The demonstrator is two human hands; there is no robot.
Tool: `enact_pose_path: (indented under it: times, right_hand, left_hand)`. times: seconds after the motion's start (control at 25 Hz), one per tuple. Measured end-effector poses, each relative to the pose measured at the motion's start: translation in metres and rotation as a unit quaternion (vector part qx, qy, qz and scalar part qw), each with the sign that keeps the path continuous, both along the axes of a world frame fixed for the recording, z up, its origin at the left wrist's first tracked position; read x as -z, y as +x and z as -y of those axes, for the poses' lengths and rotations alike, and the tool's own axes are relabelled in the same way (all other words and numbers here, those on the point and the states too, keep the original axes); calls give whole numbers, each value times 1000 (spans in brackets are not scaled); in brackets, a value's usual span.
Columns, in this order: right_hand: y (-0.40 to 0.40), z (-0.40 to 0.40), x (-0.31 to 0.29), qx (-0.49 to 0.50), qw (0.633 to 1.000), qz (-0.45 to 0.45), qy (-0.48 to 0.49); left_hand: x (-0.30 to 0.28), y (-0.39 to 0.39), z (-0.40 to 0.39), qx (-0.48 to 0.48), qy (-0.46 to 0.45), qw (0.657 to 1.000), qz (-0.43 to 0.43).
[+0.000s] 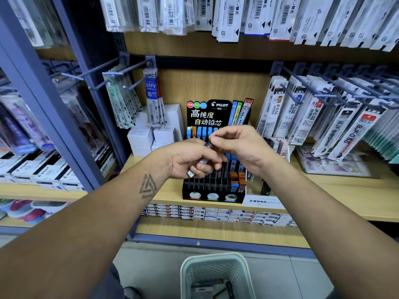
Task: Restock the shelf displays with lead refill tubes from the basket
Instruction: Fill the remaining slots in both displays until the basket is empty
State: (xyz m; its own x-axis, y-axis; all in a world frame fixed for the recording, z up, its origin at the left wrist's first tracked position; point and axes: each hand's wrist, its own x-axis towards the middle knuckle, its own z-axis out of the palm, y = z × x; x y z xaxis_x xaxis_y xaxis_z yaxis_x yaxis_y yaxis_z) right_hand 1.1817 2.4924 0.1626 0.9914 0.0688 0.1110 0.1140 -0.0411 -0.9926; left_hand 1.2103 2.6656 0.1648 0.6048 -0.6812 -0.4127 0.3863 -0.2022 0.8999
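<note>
Both hands share one lead refill tube above the black Pilot display, left hand curled around its lower end, right hand pinching its top, so a loose handover could drop it among the slots or beside the basket below.

display rack on shelf | basket below, on floor

Triangle tattoo on bare left forearm

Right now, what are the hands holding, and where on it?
Left hand grips lead refill tubes around their lower part; right hand pinches the top end.
</note>
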Motion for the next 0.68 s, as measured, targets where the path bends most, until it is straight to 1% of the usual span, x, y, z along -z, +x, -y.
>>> enact_pose_path:
  times: [0.08,0.12,0.24,0.28,0.36,0.48,0.6,0.68]
  right_hand:
    - [1,9,-3,23,999,-23,32]
    - [0,14,-5,39,999,-23,22]
    - [-1,25,-4,74,996,-11,-48]
    - [-2,25,-4,80,995,-7,-55]
    - [-5,26,-3,90,996,-12,-14]
    - [-13,33,-2,85,991,-49,89]
    - [-20,49,-2,84,989,-65,103]
    - [-24,64,-7,86,991,-60,80]
  left_hand:
    - [1,3,-6,-24,3,1000,0]
    - [1,5,-9,-35,5,999,4]
    - [-4,7,-12,-45,2,999,9]
    - [-5,6,-9,-54,2,998,15]
    - [-4,5,0,-76,2,996,45]
    - [0,2,20,-110,-26,991,74]
    - [0,-3,43,-122,-35,989,70]
    - [-3,-3,54,-142,-31,988,58]
